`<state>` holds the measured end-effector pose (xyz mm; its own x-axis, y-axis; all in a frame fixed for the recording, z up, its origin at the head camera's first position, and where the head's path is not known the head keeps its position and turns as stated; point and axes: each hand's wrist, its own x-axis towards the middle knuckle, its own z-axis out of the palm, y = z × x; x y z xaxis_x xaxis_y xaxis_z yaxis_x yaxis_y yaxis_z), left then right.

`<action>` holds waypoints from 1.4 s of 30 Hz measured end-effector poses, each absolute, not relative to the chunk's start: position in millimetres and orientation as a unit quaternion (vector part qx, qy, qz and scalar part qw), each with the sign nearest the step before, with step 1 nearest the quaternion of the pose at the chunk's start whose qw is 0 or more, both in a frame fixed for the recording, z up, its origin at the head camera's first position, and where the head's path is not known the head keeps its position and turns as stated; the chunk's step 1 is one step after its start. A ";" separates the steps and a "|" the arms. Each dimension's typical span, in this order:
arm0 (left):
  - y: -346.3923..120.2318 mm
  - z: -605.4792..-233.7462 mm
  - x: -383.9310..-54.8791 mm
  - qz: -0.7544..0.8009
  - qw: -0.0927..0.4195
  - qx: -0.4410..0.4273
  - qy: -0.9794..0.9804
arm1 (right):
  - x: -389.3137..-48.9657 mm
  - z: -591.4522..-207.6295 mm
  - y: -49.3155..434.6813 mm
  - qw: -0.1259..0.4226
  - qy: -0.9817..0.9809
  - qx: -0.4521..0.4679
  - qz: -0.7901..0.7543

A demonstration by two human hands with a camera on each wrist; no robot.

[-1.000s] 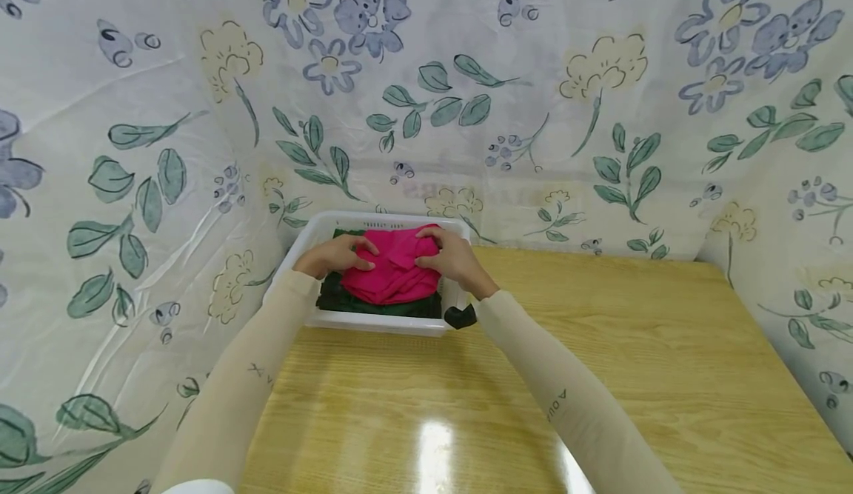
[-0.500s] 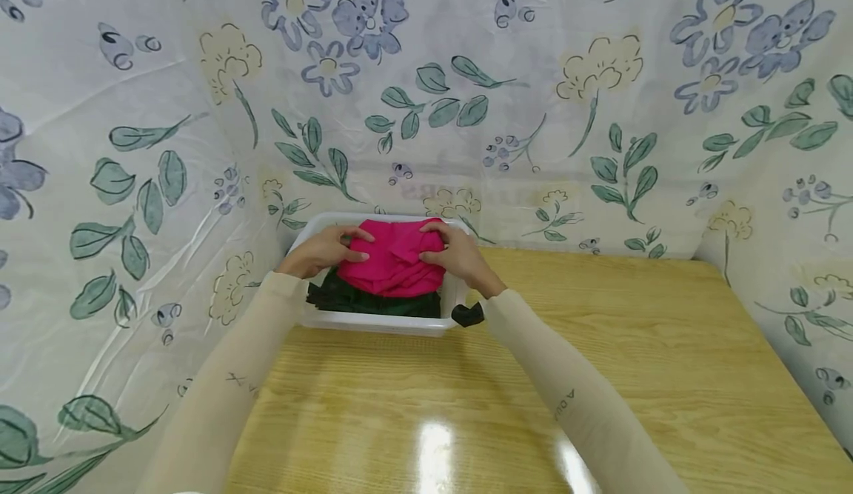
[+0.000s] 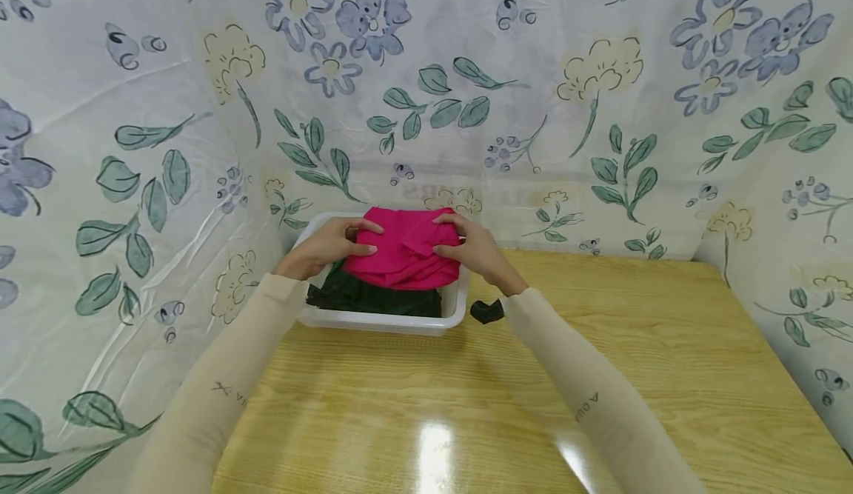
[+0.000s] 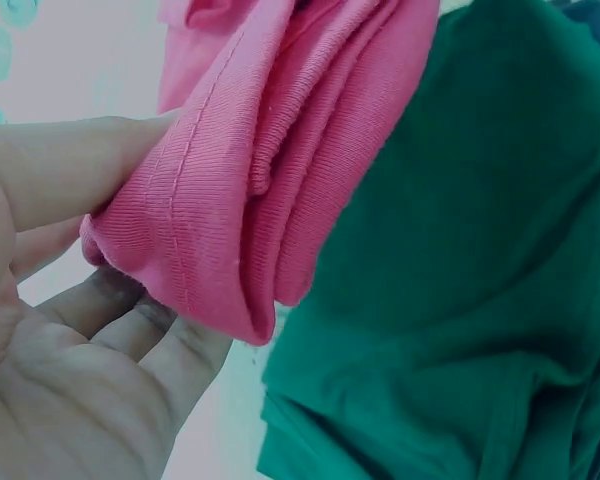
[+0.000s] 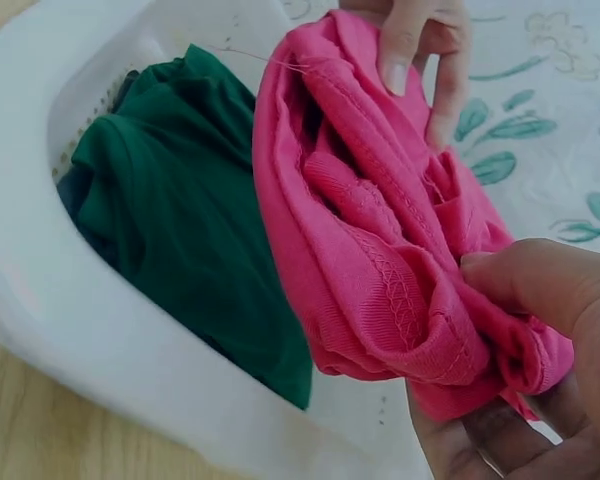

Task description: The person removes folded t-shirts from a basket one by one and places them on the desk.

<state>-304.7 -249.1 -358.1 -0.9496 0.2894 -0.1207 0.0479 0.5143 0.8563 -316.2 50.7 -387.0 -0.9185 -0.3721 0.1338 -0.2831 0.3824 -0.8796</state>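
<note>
A folded bright pink garment (image 3: 403,253) hangs between my two hands over the white plastic basket (image 3: 373,322). My left hand (image 3: 324,246) pinches its left end, thumb on top and fingers beneath, as the left wrist view shows. At the right end my right hand (image 3: 478,251) grips it the same way; layered, stitched edges (image 5: 390,290) face the right wrist camera. Below, inside the basket, lies a dark green folded garment (image 5: 180,200), apart from the pink one in the right wrist view. The garments' exact kind cannot be told.
The basket stands at the back left of a wood-grain table (image 3: 600,346), near the floral curtain (image 3: 520,109) that hangs behind and at both sides. A dark piece of cloth (image 5: 75,190) shows under the green garment. Black wrist gear (image 3: 486,311) sits at my right cuff.
Both hands have lifted the pink garment up off the green one and slightly to the right. More of the green garment shows now. The basket has stayed in place.
</note>
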 end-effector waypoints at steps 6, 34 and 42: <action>-231.1 -351.2 -301.3 0.460 0.111 0.117 0.873 | -314.4 -381.4 67.8 0.035 0.832 -0.197 -0.517; -147.7 -345.3 -306.2 0.473 0.104 0.195 0.853 | -304.5 -379.9 160.3 0.029 0.822 -0.163 -0.544; -121.6 -350.0 -309.8 0.477 0.102 0.214 0.846 | -299.5 -380.7 187.8 0.025 0.831 -0.154 -0.534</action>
<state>-309.8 -121.6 -350.0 -0.8870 0.4607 0.0310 0.2653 0.4536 0.8508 -299.5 187.8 -380.7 -0.9515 -0.2819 0.1230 -0.2290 0.3821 -0.8953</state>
